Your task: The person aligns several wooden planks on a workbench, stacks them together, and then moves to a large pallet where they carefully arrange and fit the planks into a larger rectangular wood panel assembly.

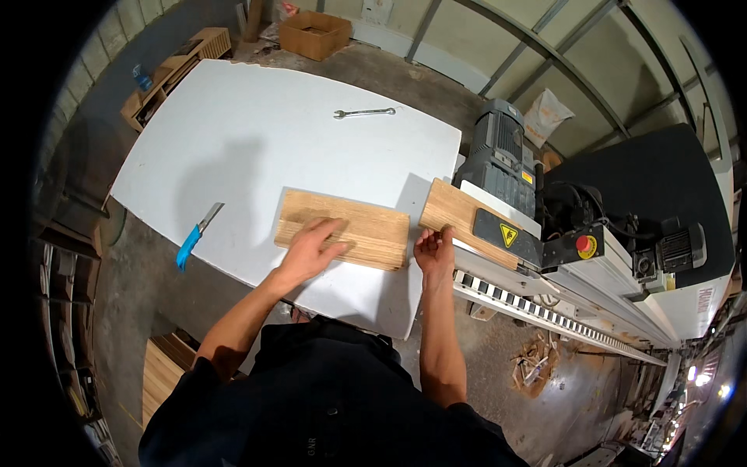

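A rectangular light-brown wooden board (369, 222) with visible grain lies flat on a white-topped table (264, 109). My left hand (315, 247) rests on its left part, the fingers apart and the thumb out. A second wooden board (451, 206) sits at the right, partly under the black guard of a machine (498, 171). My right hand (436, 247) is at the near left edge of that board, its fingers curled up against the edge. Part of the grip is hidden.
A blue-handled knife (191, 243) juts over the table's left edge. A wrench (364, 113) lies at the far side. The machine has a red stop button (583, 244) and a long roller rail (545, 315). Wood scraps (535, 362) lie on the floor; a cardboard box (315, 35) stands behind.
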A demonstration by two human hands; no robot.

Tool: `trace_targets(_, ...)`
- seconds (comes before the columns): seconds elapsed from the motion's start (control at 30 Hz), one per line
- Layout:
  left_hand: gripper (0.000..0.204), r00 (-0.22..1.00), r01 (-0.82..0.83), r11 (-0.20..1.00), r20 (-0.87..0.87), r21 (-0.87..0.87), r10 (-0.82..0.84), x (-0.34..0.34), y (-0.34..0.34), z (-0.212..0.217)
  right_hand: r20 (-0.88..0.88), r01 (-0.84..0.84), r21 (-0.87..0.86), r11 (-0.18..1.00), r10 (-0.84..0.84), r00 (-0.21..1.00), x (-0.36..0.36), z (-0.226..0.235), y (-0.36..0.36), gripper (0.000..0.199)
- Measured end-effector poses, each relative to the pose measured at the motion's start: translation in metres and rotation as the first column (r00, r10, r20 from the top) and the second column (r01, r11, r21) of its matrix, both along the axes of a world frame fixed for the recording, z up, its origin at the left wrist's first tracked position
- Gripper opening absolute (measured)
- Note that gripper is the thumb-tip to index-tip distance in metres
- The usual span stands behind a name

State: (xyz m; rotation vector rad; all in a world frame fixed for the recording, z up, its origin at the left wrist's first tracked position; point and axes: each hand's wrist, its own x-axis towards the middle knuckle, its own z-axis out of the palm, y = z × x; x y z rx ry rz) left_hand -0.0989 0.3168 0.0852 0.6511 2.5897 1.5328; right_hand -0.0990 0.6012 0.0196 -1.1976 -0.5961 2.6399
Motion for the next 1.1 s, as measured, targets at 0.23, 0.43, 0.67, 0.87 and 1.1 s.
trace_targets(0.23,0.032,0.931,-0.001,0.949,0.347,0.316,-0.114,-0.005,0.053,-0.025,-0.118,-0.263,0.236,0.935,0.296,0.948,0.022,0.000,-0.036,0.012)
trace_targets(0.43,0.019,0.720,-0.350,0.821,0.690,0.450,-0.071,-0.011,0.040,-0.031,-0.124,-0.342,0.127,0.931,0.357,0.926,0.062,-0.007,-0.062,0.017)
trace_targets(0.67,0.021,0.685,-0.468,0.819,0.722,0.332,0.099,-0.009,-0.051,-0.026,-0.022,-0.260,0.354,0.898,0.286,0.958,0.071,0.022,-0.052,0.023)
trace_targets(0.87,0.033,0.887,-0.321,0.941,0.384,0.111,0.257,-0.014,-0.081,-0.045,0.344,-0.720,0.342,0.603,0.633,0.694,0.083,0.045,-0.058,0.029)
trace_targets(1.1,0.049,0.922,-0.272,0.860,-0.372,-0.431,0.106,-0.008,-0.017,-0.032,0.229,-0.103,0.965,-0.243,0.574,0.786,0.055,0.035,-0.113,0.035)
